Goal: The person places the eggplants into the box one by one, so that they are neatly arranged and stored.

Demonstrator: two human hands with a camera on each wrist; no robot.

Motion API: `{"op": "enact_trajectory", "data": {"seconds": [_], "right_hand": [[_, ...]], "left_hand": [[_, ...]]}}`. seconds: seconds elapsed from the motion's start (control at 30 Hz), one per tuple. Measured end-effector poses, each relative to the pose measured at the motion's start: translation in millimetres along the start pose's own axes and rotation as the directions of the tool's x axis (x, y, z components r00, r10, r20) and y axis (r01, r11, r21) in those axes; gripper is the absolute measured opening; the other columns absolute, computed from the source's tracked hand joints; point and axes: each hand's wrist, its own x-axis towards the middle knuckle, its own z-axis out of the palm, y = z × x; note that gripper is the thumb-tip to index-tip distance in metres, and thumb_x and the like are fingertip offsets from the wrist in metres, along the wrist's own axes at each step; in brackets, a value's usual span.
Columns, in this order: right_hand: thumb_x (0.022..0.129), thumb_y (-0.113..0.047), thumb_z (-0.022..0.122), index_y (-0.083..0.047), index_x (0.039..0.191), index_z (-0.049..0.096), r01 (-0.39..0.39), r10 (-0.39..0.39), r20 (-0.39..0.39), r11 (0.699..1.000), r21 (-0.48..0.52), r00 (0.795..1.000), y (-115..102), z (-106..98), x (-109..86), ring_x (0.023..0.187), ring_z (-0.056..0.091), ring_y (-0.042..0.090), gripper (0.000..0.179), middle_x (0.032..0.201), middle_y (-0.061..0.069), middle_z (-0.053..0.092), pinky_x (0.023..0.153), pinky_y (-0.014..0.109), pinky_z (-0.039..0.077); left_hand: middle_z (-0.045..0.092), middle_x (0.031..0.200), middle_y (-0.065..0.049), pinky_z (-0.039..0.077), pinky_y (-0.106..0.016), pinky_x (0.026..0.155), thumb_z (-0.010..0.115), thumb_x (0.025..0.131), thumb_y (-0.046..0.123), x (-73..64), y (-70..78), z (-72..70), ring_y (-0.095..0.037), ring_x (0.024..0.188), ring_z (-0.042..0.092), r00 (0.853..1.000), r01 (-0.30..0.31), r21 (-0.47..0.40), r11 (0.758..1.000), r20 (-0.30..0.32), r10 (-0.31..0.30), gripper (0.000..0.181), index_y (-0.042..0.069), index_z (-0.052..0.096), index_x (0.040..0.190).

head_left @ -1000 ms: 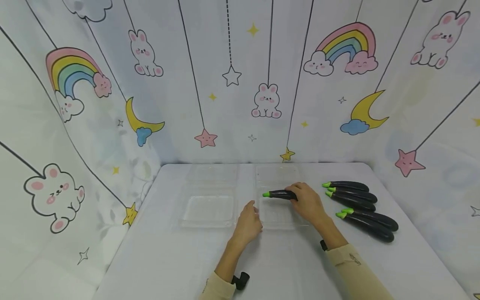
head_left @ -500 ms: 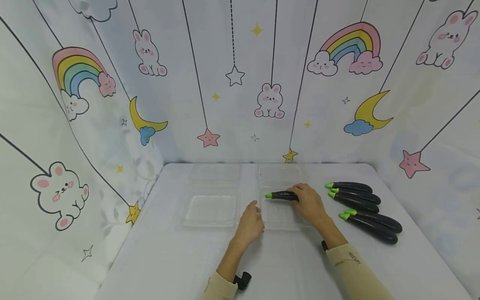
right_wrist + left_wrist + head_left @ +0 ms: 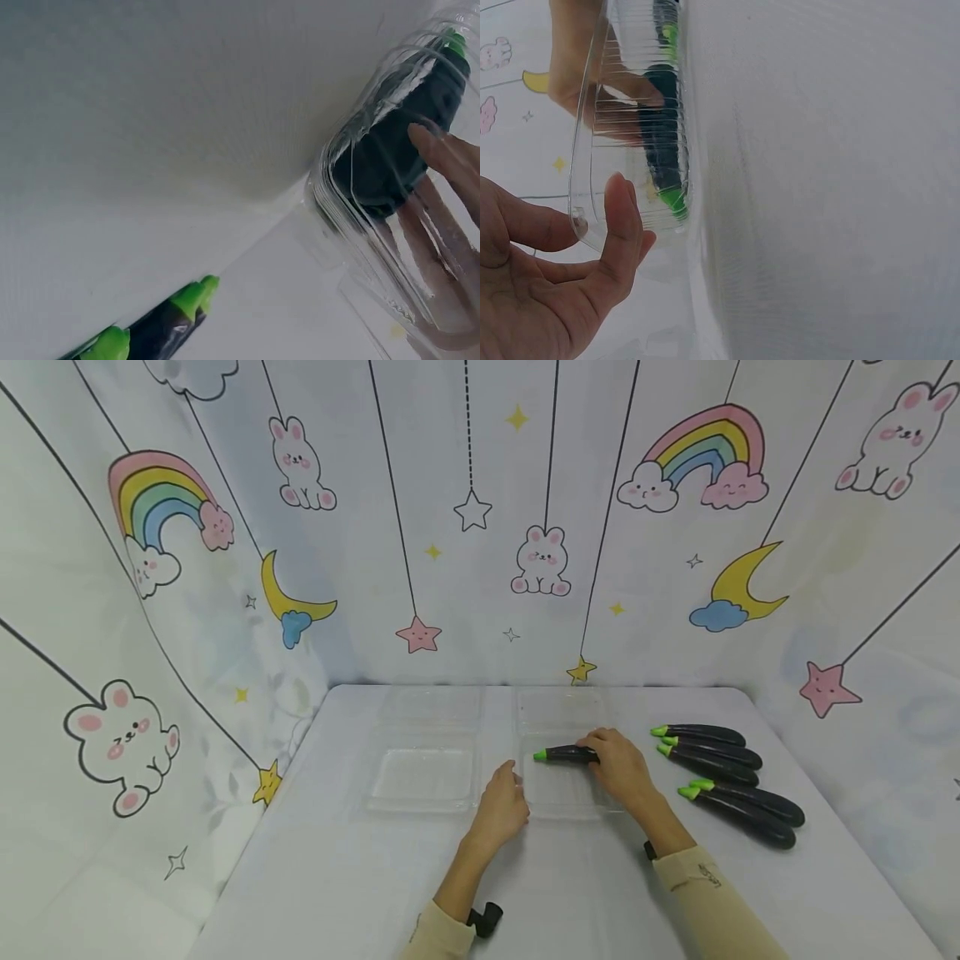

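In the head view my right hand (image 3: 618, 764) grips a dark toy-like eggplant (image 3: 562, 754) with a bright green stem end. The eggplant lies crosswise, low inside the right clear plastic container (image 3: 558, 793). Seen through the clear wall in the right wrist view, my thumb and fingers curl round the eggplant (image 3: 401, 142). My left hand (image 3: 498, 806) is at the container's left side. The left wrist view has my left thumb and fingers (image 3: 620, 225) pinching the container's rim (image 3: 577, 172) at a corner.
Several more eggplants (image 3: 738, 814) lie on the white table (image 3: 360, 885) at the right. A second clear container (image 3: 423, 777) stands to the left, its lid part (image 3: 427, 706) folded back. A patterned cloth (image 3: 480, 585) hangs behind the table.
My right hand has lowered the eggplant slightly into the container. My left hand has stayed at the rim. The head view has shifted a little.
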Motion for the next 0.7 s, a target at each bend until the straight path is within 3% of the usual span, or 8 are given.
{"op": "enact_trajectory", "data": {"seconds": [0.4,0.7], "right_hand": [[0.081,0.003,0.087,-0.007,0.116,0.077,-0.018,0.019,-0.031,1.0,0.013,0.999,-2,-14,-1.8,0.113,0.066,0.034,0.038,0.12,0.013,0.07,0.09,0.05,0.059],[0.081,0.002,0.086,-0.008,0.115,0.078,0.023,-0.021,-0.104,1.0,0.016,0.994,-4,-28,-6.4,0.111,0.066,0.035,0.037,0.118,0.013,0.072,0.083,0.05,0.061]], "left_hand": [[0.062,0.121,-0.021,0.06,-0.033,0.076,0.049,0.1,-0.004,-0.1,-0.2,-0.2,-0.007,0.071,0.063,1.0,0.004,0.019,1.0,-0.003,-0.004,0.051,-0.016,0.038,0.149],[0.063,0.118,-0.019,0.06,-0.032,0.076,0.049,0.1,-0.003,-1.1,1.3,-0.6,-0.01,0.076,0.064,1.0,-0.007,0.03,1.0,-0.01,0.008,0.05,-0.017,0.039,0.148]]}}
